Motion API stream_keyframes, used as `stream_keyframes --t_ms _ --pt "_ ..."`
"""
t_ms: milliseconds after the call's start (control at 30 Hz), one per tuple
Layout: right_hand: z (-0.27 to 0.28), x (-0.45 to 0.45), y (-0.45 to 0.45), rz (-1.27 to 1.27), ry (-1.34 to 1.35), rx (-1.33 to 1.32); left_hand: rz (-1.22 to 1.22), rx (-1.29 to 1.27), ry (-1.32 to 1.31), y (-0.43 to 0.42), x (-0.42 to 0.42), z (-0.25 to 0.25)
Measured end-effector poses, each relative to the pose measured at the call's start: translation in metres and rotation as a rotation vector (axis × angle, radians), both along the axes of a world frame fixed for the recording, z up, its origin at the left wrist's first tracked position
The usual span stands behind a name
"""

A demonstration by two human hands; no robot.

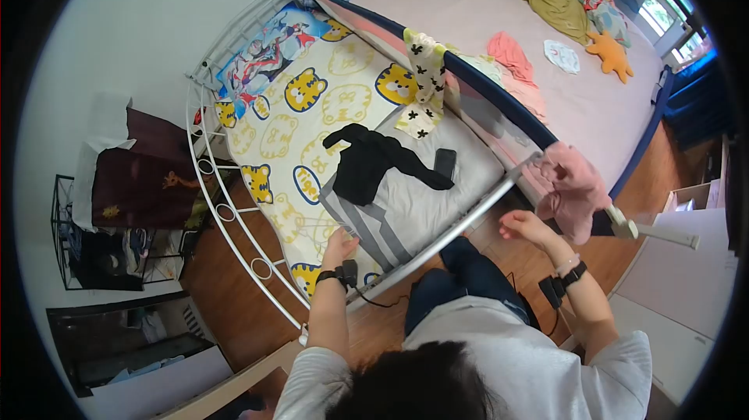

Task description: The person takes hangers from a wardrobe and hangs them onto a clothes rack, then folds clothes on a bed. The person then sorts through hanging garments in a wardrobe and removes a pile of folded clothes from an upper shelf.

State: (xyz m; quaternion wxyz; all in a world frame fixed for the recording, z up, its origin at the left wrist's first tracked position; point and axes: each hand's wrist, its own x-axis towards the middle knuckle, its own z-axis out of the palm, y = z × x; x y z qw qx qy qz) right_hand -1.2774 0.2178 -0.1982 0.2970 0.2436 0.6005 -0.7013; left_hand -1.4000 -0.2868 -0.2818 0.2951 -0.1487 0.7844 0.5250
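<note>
Over the near edge of the small bed, my left hand (341, 244) is closed on what looks like a thin white wire hanger (316, 226). My right hand (525, 228) is beyond the white bed rail's right part, its fingers loosely curled but apart, with nothing visible in it. A black long-sleeved garment (365, 164) lies spread on the bed, partly over a grey striped cloth (374, 229). Beside its right sleeve rests a dark phone (445, 163). The tiger-print sheet (326, 100) covers much of the bed.
A navy-topped guard (499, 91) divides the small bed from the large pink bed (452, 7). Pink cloth (573, 190) hangs at its near corner. A patterned cloth (425, 85) drapes over the guard. Left stands a black rack (69, 244) with clothes.
</note>
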Motion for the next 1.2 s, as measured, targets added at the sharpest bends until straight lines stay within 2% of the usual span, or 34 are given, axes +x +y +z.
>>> stream_keyframes --t_ms 33,167,200,267,367,433,467,533,567,633,667,700,733,767,833,867,900,967,1000,1033,1133,1167,1200 --pt "-0.004 0.002 0.003 -0.051 -0.044 -0.025 -0.488 -0.313 0.116 -0.001 -0.012 -0.012" --pt "-0.012 0.020 0.015 -0.206 -0.191 0.037 0.632 0.016 -0.331 0.032 -0.085 -0.090" --pt "-0.014 0.029 0.019 -0.215 -0.223 0.055 0.713 0.079 -0.330 0.038 -0.101 -0.098" --pt "-0.022 0.058 0.027 -0.252 -0.303 0.092 0.096 -0.169 0.050 0.023 -0.099 -0.119" --pt "-0.007 0.089 0.029 -0.302 -0.395 0.153 -0.021 -0.048 0.279 0.033 -0.108 -0.165" --pt "0.001 0.099 0.031 -0.323 -0.397 0.202 -0.170 -0.188 0.390 0.033 -0.118 -0.172" --pt "-0.002 0.105 0.030 -0.324 -0.377 0.232 -0.092 -0.070 0.361 0.037 -0.117 -0.171" --pt "0.002 0.102 0.014 -0.345 -0.357 0.298 0.120 0.076 0.266 0.047 -0.129 -0.147" --pt "0.006 0.089 0.011 -0.267 -0.322 0.320 0.266 0.117 0.210 0.056 -0.138 -0.127" --pt "-0.005 0.070 0.006 -0.178 -0.195 0.348 0.680 0.053 0.021 0.088 -0.151 -0.047" --pt "-0.009 0.061 0.003 -0.163 -0.103 0.358 0.565 -0.100 0.213 0.083 -0.145 -0.040" --pt "0.027 0.030 -0.012 -0.008 0.068 0.459 0.445 -0.245 0.403 0.077 -0.141 -0.039" --pt "0.022 0.021 -0.021 -0.066 0.146 0.463 0.317 -0.383 0.596 0.074 -0.135 -0.036" --pt "0.019 0.012 -0.028 -0.062 0.200 0.441 0.324 -0.410 0.625 0.074 -0.128 -0.030" --pt "0.034 -0.008 -0.046 0.095 0.380 0.620 0.306 -0.452 0.693 0.073 -0.118 -0.019" --pt "0.042 -0.013 -0.054 0.169 0.379 0.665 0.260 -0.540 0.731 0.071 -0.116 -0.017" --pt "0.063 -0.019 -0.066 0.207 0.394 0.667 0.236 -0.594 0.721 0.058 -0.123 -0.036" --pt "0.071 -0.016 -0.081 0.273 0.485 0.735 0.304 -0.495 0.673 0.068 -0.120 0.006" --pt "0.077 -0.012 -0.085 0.295 0.455 0.707 0.302 -0.535 0.719 0.069 -0.121 0.020" --pt "0.082 -0.010 -0.090 0.320 0.428 0.675 0.323 -0.472 0.747 0.069 -0.126 0.033" --pt "0.090 -0.003 -0.102 0.257 0.464 0.657 0.172 0.018 0.868 0.058 -0.135 0.061" --pt "0.092 0.000 -0.105 0.214 0.493 0.664 0.114 0.205 0.863 0.068 -0.121 0.100" --pt "0.099 0.000 -0.110 0.173 0.561 0.673 0.035 0.252 0.864 0.074 -0.104 0.136"
